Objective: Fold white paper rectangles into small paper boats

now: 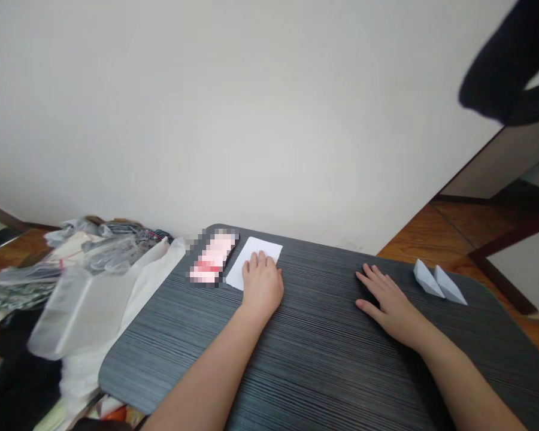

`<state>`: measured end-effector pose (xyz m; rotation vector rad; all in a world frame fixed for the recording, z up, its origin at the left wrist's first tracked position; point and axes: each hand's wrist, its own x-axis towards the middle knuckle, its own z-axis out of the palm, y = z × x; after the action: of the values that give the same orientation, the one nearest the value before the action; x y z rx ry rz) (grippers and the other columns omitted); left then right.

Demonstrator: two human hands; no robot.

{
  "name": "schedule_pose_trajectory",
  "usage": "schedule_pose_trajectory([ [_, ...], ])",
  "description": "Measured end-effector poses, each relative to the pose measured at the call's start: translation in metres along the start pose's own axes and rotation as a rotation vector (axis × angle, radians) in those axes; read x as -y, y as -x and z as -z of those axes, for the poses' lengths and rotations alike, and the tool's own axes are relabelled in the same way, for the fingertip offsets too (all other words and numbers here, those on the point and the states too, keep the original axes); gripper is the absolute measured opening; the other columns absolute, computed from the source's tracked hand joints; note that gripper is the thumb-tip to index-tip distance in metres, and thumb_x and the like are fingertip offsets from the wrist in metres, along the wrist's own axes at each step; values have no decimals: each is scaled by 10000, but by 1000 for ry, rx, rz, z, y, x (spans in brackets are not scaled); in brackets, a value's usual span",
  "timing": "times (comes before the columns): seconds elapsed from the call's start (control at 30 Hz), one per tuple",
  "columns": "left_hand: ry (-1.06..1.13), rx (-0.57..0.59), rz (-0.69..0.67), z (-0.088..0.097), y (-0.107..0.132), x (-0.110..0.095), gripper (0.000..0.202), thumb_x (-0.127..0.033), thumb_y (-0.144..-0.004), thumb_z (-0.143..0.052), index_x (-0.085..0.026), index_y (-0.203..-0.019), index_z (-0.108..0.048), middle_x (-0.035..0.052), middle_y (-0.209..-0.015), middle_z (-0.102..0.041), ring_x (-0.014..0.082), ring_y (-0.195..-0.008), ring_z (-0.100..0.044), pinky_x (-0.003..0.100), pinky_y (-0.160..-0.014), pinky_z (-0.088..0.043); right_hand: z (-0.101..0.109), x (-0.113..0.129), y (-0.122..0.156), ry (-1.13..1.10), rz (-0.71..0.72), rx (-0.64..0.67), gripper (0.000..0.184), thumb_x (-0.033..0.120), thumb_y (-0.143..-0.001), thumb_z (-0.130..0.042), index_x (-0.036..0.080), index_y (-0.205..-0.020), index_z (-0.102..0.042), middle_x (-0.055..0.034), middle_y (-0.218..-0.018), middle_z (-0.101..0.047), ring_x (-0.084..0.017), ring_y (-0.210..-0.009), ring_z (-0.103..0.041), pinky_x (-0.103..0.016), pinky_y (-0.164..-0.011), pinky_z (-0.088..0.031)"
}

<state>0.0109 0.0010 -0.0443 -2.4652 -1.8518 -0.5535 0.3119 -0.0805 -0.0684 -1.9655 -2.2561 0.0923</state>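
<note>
Head view: paper [267,248] under left fingers [257,262]

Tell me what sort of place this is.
Probably a room in a home: a dark wood-grain tabletop stands against a plain white wall, above a wooden floor, with plastic bags heaped beside it.

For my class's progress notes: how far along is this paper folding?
Done: a folded white paper shape sits on the dark table, by the right hand. In hand: the left hand rests on a white paper sheet. Left: that sheet appears flat, with no visible folds, so it seems unfolded.
</note>
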Motion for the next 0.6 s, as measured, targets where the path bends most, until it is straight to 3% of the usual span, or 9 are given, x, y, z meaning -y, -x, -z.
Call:
schedule_pose_trajectory([
  [0.4, -83, 11, -8, 3, -5, 0, 285, -222, -878, -379, -103, -1025, -591, 168, -1236, -511, 285, -1166, -417, 414, -925, -340, 3, 0, 1, -2, 3, 12, 644, 530, -863, -408, 181, -1399, -336, -95, -1496, -197, -286, -1375, -127, -498, -1093, -193],
  [0.6, -81, 78, -39, 10, -11, 5, 354, -219, -905, -314, -91, -843, -638, 173, -975, -602, 255, -979, -527, 404, -919, -345, 3, 0, 1, 14, 5, 16, 661, 548, -863, -392, 184, -1409, -314, -92, -1498, -191, -288, -1374, -126, -499, -1093, -197],
])
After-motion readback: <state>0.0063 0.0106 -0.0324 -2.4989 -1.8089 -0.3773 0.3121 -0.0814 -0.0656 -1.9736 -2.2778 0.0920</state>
